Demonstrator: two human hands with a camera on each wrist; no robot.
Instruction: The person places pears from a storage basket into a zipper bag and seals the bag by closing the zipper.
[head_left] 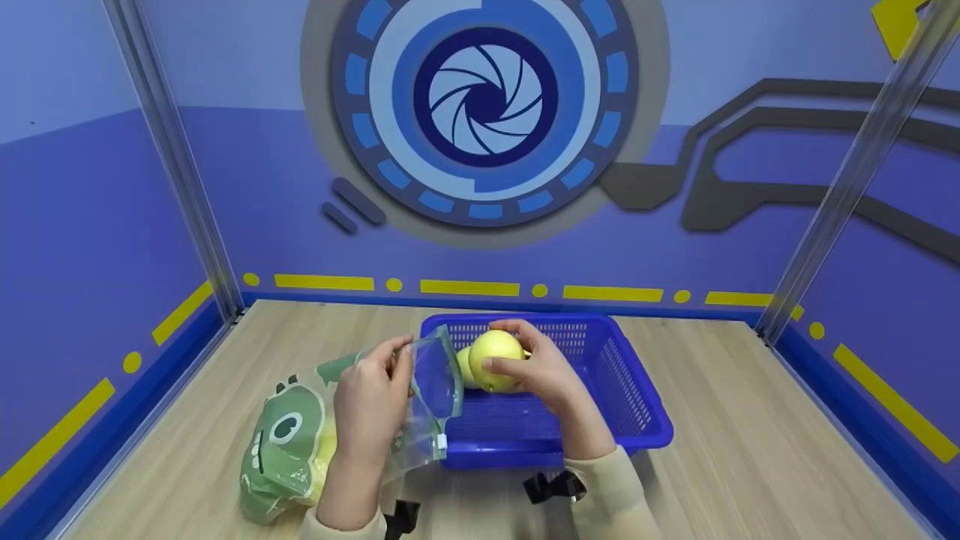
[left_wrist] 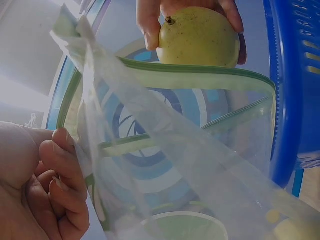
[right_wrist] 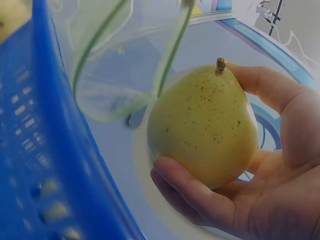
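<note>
My right hand (head_left: 553, 375) grips a yellow-green pear (head_left: 495, 356) above the blue basket. In the right wrist view the speckled pear (right_wrist: 202, 125) shows its short brown stem, with thumb and fingers around its sides. My left hand (head_left: 371, 397) pinches the edge of a clear zip bag (head_left: 281, 435) printed with a green cartoon face. The bag's mouth (left_wrist: 200, 75) gapes toward the pear and overlaps the basket's left side in the head view. Something yellow fills the bag's lower part. Behind the held pear, another pear (head_left: 466, 369) lies in the basket.
The blue plastic basket (head_left: 637, 367) with slotted walls stands on the wooden table (head_left: 735, 450). Blue printed panels (head_left: 240, 202) enclose the table at the back and sides, with metal posts (head_left: 832, 172) at the corners. A black strap (head_left: 553, 487) sits at each wrist.
</note>
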